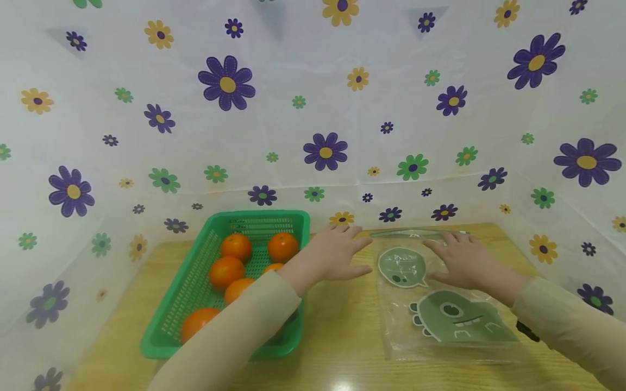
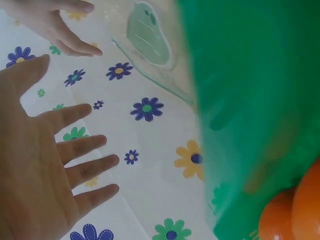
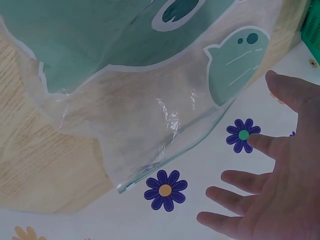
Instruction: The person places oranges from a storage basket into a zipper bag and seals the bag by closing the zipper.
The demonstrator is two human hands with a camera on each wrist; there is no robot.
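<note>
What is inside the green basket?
Oranges: at least six show in the basket, some only partly, with its perforated floor visible between them. The left sleeve covers the near right part, so whatever lies behind it, and the full count, can't be seen.

Left hand (image 1: 337, 254) and right hand (image 1: 459, 262) bare; pale beige sleeves (image 1: 235, 334).
Long, plain cloth, ending near the wrists; small black object (image 1: 528, 330) at the right sleeve's lower edge, kind unclear.
</note>
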